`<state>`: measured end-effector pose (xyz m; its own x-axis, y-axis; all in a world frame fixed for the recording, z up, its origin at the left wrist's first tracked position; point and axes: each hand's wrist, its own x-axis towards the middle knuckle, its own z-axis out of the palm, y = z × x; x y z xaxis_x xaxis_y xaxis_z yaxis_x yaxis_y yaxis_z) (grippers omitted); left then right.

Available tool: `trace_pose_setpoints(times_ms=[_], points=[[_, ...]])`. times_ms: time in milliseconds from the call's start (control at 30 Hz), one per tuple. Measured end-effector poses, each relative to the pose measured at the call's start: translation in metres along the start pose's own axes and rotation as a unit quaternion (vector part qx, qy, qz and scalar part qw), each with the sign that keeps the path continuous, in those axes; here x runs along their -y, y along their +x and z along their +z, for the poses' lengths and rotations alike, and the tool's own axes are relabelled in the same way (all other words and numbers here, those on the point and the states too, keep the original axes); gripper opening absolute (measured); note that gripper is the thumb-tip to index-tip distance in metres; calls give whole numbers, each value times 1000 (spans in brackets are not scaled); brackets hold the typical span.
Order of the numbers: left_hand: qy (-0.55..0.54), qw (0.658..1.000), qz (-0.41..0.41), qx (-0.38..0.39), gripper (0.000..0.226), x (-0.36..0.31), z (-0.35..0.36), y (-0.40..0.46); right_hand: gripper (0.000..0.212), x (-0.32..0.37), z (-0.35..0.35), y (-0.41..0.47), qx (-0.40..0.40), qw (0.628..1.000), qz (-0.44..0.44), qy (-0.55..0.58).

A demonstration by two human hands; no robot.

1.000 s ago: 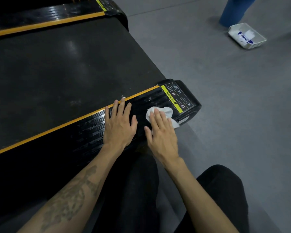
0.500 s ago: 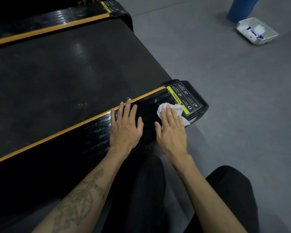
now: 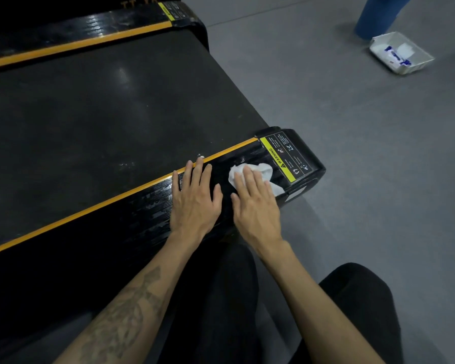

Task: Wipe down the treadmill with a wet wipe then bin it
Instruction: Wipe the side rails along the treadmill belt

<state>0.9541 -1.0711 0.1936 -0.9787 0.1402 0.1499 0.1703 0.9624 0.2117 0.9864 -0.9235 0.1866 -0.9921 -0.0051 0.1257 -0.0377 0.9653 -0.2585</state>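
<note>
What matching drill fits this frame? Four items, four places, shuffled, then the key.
Things:
1. left hand
2. wet wipe
3. white tray
4. warning label

Places:
A. on the floor, far right
B. flat on the side rail, bare
C. under the right hand
D. at the rail's end cap

Pairs: 1-B, 2-C, 3-A, 4-D

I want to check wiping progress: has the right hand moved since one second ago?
Yes. Against the warning label, the right hand and wipe slid from the rail's outer edge toward the belt.
</note>
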Motion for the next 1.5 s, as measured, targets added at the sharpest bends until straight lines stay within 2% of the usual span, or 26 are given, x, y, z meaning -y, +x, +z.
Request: trace_pose_setpoints(times_ms=[100, 233, 400, 567, 733, 900, 1000, 1067, 1233, 1400, 1500], points=[[0, 1000, 0, -4, 55, 0, 1, 0, 62, -15, -6, 18, 4, 1000, -3, 5], [1, 1000, 1, -2, 54, 1, 4, 0, 63, -6, 0, 1, -6, 999, 44, -2], [6, 1000, 2, -6, 57, 1, 5, 2, 62, -7, -2, 18, 11, 1000, -7, 9], [10, 1000, 3, -7, 57, 1, 5, 0, 65, -4, -3, 11, -4, 999, 38, 12], [10, 1000, 1, -5, 58, 0, 4, 1, 63, -4, -2, 29, 27, 999, -28, 0], [9, 1000, 2, -2, 55, 0, 4, 1, 56, -13, -6, 27, 15, 1000, 22, 6], [12, 1000, 3, -5, 56, -1, 4, 2, 61, -5, -2, 23, 20, 1000, -20, 4], [13, 1000, 5, -4, 57, -1, 5, 2, 58, -13, -2, 38, 31, 999, -43, -10], [10, 1000, 2, -3, 55, 0, 5, 2, 56, -11, 1, 31, 5, 1000, 16, -4], [6, 1000, -2, -7, 55, 0, 6, 4, 57, -8, 1, 44, 34, 998, -56, -3], [4, 1000, -1, -9, 55, 0, 6, 4, 60, -21, -3, 48, 21, 999, -21, -12]])
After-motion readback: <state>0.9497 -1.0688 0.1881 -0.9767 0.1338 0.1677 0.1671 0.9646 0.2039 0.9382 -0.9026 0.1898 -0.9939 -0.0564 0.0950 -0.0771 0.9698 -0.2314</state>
